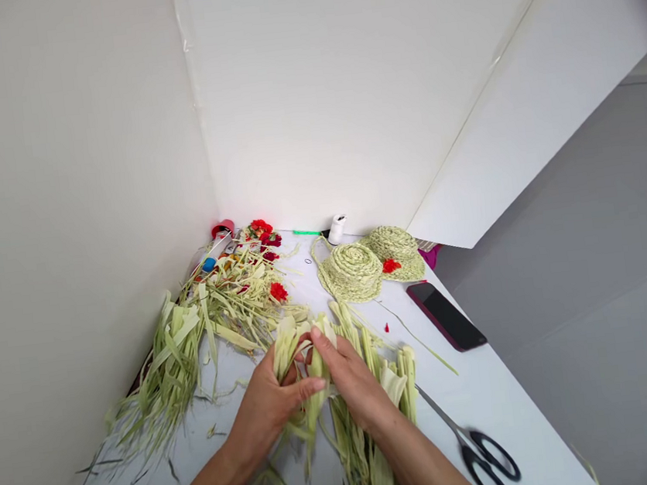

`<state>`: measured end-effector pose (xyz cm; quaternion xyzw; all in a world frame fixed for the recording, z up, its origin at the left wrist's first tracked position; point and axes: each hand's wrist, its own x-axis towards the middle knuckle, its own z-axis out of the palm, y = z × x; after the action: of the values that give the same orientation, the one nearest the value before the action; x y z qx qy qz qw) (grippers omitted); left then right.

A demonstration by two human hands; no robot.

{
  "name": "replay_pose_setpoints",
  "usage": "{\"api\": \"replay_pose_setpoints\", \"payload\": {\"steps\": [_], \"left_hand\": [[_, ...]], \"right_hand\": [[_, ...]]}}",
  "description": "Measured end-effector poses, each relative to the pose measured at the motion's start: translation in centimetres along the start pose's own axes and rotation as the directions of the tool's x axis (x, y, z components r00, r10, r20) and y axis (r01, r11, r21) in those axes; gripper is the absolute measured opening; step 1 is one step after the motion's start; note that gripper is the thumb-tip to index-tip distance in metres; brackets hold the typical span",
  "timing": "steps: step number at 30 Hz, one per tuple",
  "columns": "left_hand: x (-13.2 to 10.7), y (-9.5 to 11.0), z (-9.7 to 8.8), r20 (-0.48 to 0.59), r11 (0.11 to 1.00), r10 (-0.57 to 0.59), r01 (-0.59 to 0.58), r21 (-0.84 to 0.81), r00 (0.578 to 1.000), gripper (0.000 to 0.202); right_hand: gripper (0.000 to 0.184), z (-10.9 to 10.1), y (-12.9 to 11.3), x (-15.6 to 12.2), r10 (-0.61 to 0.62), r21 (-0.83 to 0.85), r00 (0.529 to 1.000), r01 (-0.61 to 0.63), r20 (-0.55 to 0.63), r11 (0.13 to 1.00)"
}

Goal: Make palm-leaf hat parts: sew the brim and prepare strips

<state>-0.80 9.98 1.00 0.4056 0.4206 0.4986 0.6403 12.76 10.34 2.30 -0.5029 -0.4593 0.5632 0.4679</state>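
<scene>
My left hand [271,395] is closed around a bunch of pale green corn husks [289,347], its thumb pointing right. Close beside it, my right hand [352,374] pinches the same husks between thumb and fingers; part of its grip is hidden. Strips hang down below both hands. Under and beyond my right hand lies a pile of longer corn husks [355,441] on the white table [210,481]. Black-handled scissors [481,454] rest to the right of that pile, their blade tips reaching toward the husks.
Two braided husk hats [355,271] sit at the back, with red flowers [278,291] nearby and among the scraps. A thread spool [337,230] stands by the wall. The phone [447,316] lies near the right edge. Loose husk strips [168,369] heap at left.
</scene>
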Motion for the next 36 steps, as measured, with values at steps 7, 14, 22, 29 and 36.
{"api": "replay_pose_setpoints", "payload": {"steps": [7,14,22,29,36], "left_hand": [[0.0,0.2,-1.2,-0.05,0.98,-0.092,0.099,0.171,0.995,0.034],[0.1,0.7,-1.4,0.019,0.993,-0.118,0.119,-0.026,0.993,0.048],[0.0,0.4,-0.9,-0.03,1.0,-0.025,0.025,0.015,0.999,0.037],[0.5,0.5,-1.6,-0.162,0.983,-0.032,0.002,-0.184,0.986,0.039],[0.6,1.1,-2.1,-0.144,0.971,-0.058,0.023,-0.238,0.988,0.033]], "right_hand": [[0.036,-0.1,-0.1,0.4,-0.074,0.171,0.977,0.04,0.201,0.985],[0.036,-0.6,-0.1,0.8,0.015,0.25,0.99,-0.05,0.14,0.967],[0.026,0.1,0.0,0.4,-0.107,0.022,0.99,0.105,0.087,0.994],[0.024,0.0,-0.6,0.3,-0.059,0.104,0.996,0.052,0.07,0.993],[0.015,-2.0,-2.1,1.1,0.028,0.443,0.997,0.009,-0.076,0.896]]}}
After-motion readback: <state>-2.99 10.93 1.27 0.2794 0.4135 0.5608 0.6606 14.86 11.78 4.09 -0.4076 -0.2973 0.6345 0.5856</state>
